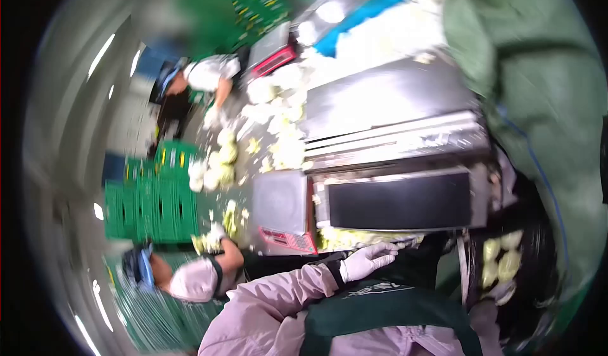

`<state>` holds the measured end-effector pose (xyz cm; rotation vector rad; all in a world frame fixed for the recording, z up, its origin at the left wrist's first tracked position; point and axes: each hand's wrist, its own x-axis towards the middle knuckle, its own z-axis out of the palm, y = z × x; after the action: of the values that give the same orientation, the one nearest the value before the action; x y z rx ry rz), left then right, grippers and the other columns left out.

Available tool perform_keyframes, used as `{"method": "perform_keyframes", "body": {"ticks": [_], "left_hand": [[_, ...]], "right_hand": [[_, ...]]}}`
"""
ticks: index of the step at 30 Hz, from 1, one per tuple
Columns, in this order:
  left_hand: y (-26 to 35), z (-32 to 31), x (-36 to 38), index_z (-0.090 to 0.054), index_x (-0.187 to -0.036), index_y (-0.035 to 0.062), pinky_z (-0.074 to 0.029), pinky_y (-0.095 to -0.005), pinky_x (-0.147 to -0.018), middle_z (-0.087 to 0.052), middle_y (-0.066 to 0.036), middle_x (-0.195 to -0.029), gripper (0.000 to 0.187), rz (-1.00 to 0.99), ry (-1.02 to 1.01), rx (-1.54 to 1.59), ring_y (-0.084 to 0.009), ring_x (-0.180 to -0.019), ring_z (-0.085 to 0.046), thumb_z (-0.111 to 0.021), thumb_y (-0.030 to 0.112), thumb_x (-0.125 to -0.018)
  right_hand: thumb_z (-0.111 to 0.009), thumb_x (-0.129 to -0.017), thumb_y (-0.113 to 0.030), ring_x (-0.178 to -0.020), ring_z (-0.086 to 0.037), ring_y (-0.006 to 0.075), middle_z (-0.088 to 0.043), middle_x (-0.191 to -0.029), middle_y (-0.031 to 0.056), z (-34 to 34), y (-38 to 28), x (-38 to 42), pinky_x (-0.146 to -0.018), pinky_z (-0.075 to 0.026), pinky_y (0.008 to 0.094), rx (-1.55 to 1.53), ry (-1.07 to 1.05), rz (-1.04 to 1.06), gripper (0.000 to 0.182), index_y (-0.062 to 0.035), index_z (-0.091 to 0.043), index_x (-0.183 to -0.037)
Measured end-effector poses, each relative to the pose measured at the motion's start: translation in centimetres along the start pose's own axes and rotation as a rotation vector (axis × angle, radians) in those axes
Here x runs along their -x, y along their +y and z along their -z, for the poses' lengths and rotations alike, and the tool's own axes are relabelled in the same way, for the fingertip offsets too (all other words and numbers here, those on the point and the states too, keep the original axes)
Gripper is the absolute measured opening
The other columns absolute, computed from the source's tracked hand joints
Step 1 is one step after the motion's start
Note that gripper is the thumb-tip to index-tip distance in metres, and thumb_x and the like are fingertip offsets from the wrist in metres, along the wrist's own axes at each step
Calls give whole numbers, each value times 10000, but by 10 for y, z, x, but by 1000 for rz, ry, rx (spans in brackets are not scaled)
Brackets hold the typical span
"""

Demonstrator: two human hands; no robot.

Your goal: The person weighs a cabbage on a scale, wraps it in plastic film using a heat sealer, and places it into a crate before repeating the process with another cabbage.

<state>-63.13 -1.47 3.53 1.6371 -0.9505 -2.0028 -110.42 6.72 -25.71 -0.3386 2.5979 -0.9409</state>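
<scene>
My left hand (368, 261), in a white glove, lies in front of my dark apron with its fingers stretched out and holds nothing. Close beyond it are pale green leaf scraps (361, 238) along the front of the wrapping machine (399, 199), which has a dark flat plate. At my right side, my gloved right hand (503, 292) is blurred, low beside several pale green vegetable heads (508, 265) in a black-lined container (538, 261). Its fingers do not show clearly, and I cannot tell whether it grips anything.
A scale (282, 204) with a red panel stands left of the machine. Whitish heads (218, 166) and loose leaves spread over the table. Two people in caps work at the left, one with hands near leaves. Green crates (152, 197) are stacked behind them. A green sheet (538, 71) hangs at right.
</scene>
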Motion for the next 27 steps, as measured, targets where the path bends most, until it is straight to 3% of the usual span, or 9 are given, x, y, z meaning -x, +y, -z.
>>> {"method": "perform_keyframes", "body": {"ticks": [1, 3, 5, 8, 14, 19, 21, 23, 27], "left_hand": [[-5, 19, 18, -478, -1326, 43, -392, -296, -1035, -578, -84, -1246, 369, -28, 47, 27, -145, -1181, -516, -543, 161, -983], [-27, 66, 59, -505, -1311, 44, -417, -301, -1008, -594, -76, -1224, 381, -99, 208, -108, -143, -1157, -536, -559, 215, -976], [-59, 123, 99, -562, -1262, 38, -433, -303, -993, -626, -107, -1187, 395, -82, 386, -66, -184, -1128, -570, -613, 270, -946], [-103, 221, 153, -576, -1240, 28, -457, -306, -948, -649, -117, -1134, 413, -108, 728, 12, -184, -1096, -587, -625, 298, -931], [-133, 425, 206, -453, -1353, 72, -466, -316, -841, -564, -62, -1216, 566, -302, 1267, 645, -191, -1006, -567, -648, 341, -895], [-199, 645, 179, -393, -1381, 41, -457, -375, -806, -518, -75, -1267, 768, -354, 1586, 857, -224, -1061, -521, -726, 405, -793], [-201, 706, 173, -311, -1423, -12, -457, -404, -846, -473, -119, -1353, 928, -183, 1699, 908, -272, -1155, -498, -758, 432, -742], [-204, 754, 163, -165, -1490, -7, -344, -449, -1062, -330, -237, -1463, 1156, -150, 1861, 934, -330, -1323, -387, -839, 405, -646], [-196, 805, 157, -145, -1497, 21, -267, -441, -1131, -262, -289, -1484, 1235, 63, 2004, 777, -382, -1382, -293, -876, 399, -576]], "right_hand": [[-421, -998, -315, -1150, -537, 275, -541, -1291, 182, -12, 2, -13, -1013, -430, 332, 451, 98, 253, 494, 42, -463, -1337], [-399, -1014, -257, -1170, -514, 273, -522, -1308, 191, -26, -72, 35, -1031, -396, 336, -311, -132, 254, 462, 57, -448, -1349], [-423, -1015, -253, -1001, -568, 193, -566, -1245, 118, -20, -153, 97, -859, -457, 295, -192, -325, 417, 429, -26, -457, -1377], [-401, -1019, -205, -733, -429, 59, -553, -1034, 1, -27, -261, 229, -627, -367, 203, -346, -637, 553, 371, -67, -497, -1350], [-436, -1003, -136, -713, -476, 50, -577, -983, 6, -83, -317, 401, -610, -387, 193, -293, -1116, 688, 377, -29, -470, -1363], [-461, -997, -153, -708, -519, 44, -604, -977, 4, -100, -326, 492, -609, -410, 184, -155, -1146, 702, 372, -49, -489, -1353], [-467, -992, -162, -728, -536, 50, -615, -1009, 10, -101, -331, 509, -635, -421, 189, -95, -1122, 701, 386, -51, -482, -1362], [-468, -989, -153, -736, -540, 57, -614, -1011, 7, -99, -341, 524, -649, -422, 194, -21, -1068, 716, 392, -53, -476, -1368], [-533, -965, -200, -719, -522, 36, -590, -1012, -20, -104, -359, 545, -614, -393, 167, 16, -981, 712, 390, -67, -517, -1331]]}}
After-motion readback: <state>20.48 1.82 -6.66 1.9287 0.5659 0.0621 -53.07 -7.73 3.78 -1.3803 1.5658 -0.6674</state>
